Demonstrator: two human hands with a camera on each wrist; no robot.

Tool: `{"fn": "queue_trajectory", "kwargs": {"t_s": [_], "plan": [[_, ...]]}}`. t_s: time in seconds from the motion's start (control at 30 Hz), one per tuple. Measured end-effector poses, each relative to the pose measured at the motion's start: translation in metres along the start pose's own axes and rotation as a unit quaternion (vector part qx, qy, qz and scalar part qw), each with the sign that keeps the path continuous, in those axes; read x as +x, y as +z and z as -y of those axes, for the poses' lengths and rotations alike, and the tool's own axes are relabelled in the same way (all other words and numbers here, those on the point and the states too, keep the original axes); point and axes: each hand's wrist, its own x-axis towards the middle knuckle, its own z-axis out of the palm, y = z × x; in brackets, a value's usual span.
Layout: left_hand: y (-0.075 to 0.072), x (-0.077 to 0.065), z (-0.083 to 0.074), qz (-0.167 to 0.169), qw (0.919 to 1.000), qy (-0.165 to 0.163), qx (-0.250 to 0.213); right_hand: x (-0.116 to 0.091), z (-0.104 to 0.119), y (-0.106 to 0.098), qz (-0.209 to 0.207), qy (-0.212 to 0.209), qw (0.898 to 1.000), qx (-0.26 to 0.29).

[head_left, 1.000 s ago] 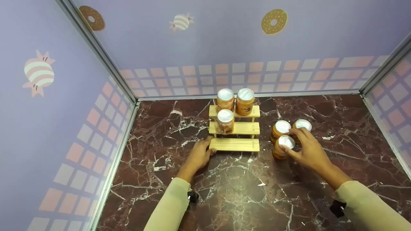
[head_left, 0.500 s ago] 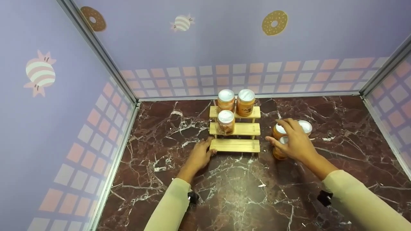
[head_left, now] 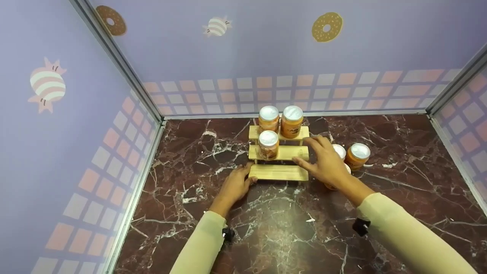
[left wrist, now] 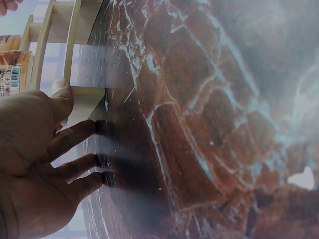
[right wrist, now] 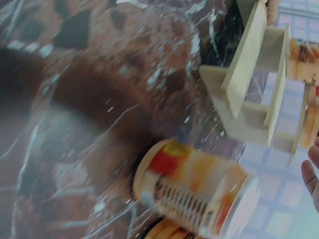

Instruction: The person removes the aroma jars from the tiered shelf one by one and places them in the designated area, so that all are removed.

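Note:
A wooden three-step rack stands near the back wall. My left hand holds the left end of its lowest step, thumb at the front corner and fingers along the side. Two orange cans with silver lids, a left one and a right one, stand on the top step. A third can sits on the left of the middle step. My right hand hovers by the rack's right end, thumb and fingers spread, with nothing visible between them.
Several cans stand on the dark marbled table to the right of the rack, the rightmost can in plain sight. The others are partly hidden behind my right hand. One can shows large in the right wrist view. Patterned walls enclose the table.
My right hand has left the cans on the right and moved left to the rack's right end. The cans have stayed in place. The left hand keeps still at the rack.

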Motion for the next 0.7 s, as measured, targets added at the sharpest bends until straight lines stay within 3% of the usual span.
{"fn": "queue_trajectory", "kwargs": {"t_s": [0.37,0.7], "plan": [[0.001,-0.001,0.0,0.002,0.9999,-0.011,-0.011,0.02,0.025,0.024,0.002,-0.014,1.0,0.011],[-0.003,-0.001,-0.004,0.008,0.9996,-0.019,-0.021,0.033,0.037,0.035,0.025,0.008,1.0,0.009]]}}
